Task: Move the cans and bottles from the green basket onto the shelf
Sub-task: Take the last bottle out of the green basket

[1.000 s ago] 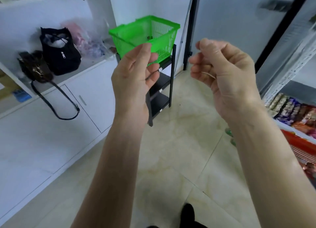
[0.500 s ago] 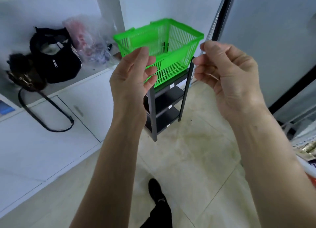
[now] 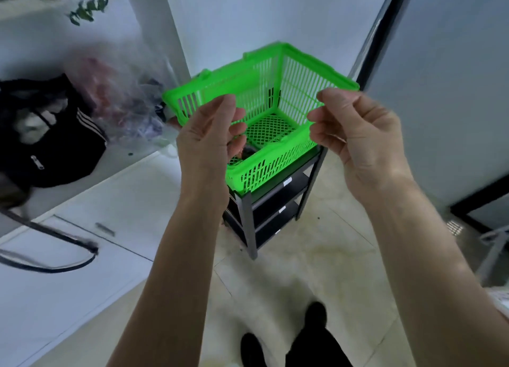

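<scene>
The basket (image 3: 275,157) between the left hand (image 3: 209,143) and the right hand (image 3: 363,143) is bright green, with thin stripes of slots on its sides and a criss-cross bottom. Under the hands, the rack (image 3: 275,201) is dark grey with black shelves and small white tags, and the floor (image 3: 316,262) is pale cream with brownish smudges. Left of the left hand, the bag (image 3: 55,143) is black with white stripes, and the cupboard (image 3: 82,256) is white.

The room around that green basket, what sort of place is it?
Probably a back room or storage corner, maybe of a small shop: a green basket on a black rack, bags piled on white cabinets, tiled floor.
</scene>
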